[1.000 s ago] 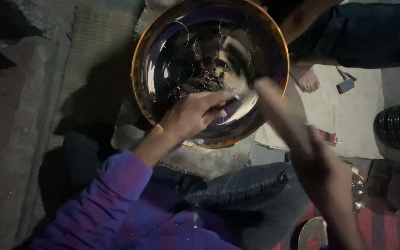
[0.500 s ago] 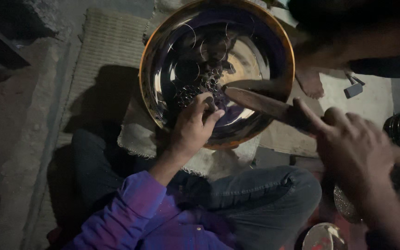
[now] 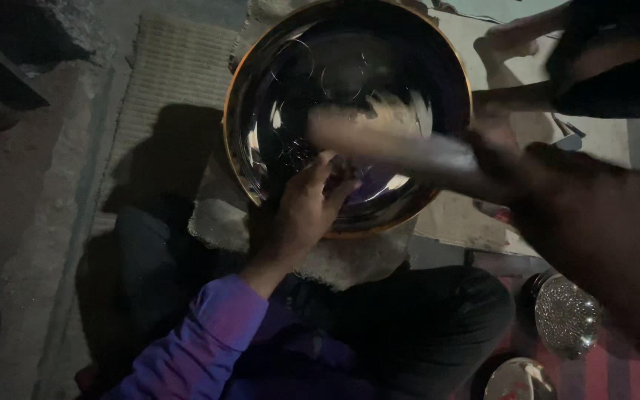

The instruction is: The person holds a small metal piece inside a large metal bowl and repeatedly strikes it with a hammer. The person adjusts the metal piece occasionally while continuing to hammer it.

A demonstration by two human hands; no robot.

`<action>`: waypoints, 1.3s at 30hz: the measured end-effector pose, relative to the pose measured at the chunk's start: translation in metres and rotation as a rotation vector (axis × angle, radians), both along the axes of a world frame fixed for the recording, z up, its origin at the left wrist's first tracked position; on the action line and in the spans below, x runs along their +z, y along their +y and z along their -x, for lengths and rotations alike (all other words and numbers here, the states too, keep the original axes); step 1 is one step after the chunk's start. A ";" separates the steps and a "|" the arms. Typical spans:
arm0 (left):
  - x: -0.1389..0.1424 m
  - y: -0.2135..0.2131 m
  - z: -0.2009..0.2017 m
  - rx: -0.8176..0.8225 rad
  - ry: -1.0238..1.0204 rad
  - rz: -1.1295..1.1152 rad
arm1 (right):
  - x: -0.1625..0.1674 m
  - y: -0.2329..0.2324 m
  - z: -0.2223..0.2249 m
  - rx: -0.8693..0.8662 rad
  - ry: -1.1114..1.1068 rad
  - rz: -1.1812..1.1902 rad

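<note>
I'd keep left hand [image 3: 305, 211] braced, fingers curled over metal bowl [image 3: 261, 118] near rim; right hand [image 3: 579, 215] blurred, gripping pale tool [image 3: 387, 137] across the bowl; steady strokes advised.

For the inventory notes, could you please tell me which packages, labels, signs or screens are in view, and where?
None can be made out. Only a large shiny metal bowl near the left hand, a blurred right hand with a pale tool, and a small textured metal dish at lower right.
</note>
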State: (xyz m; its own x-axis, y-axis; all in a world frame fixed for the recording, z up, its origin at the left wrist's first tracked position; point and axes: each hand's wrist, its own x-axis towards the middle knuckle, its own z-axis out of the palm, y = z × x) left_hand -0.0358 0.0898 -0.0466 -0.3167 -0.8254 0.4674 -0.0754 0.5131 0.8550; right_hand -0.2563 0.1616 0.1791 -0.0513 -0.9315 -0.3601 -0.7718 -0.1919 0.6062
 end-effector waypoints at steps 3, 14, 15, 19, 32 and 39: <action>0.004 -0.003 -0.006 -0.110 -0.073 -0.112 | -0.004 0.005 0.004 0.024 -0.258 0.180; 0.028 -0.027 0.000 -0.385 -0.271 -0.068 | -0.053 0.058 0.042 -0.190 -0.614 0.353; 0.031 -0.028 -0.003 -0.450 -0.259 -0.110 | -0.060 0.063 0.044 -0.181 -0.786 0.459; 0.042 -0.042 0.010 -0.511 -0.200 0.176 | -0.086 0.085 0.040 -0.265 -0.922 0.514; 0.050 -0.046 -0.051 -0.310 -0.328 0.102 | -0.158 0.048 0.008 -0.432 -1.733 0.783; 0.059 -0.045 -0.063 -0.384 -0.424 -0.050 | -0.224 0.052 -0.018 -0.283 -1.730 0.870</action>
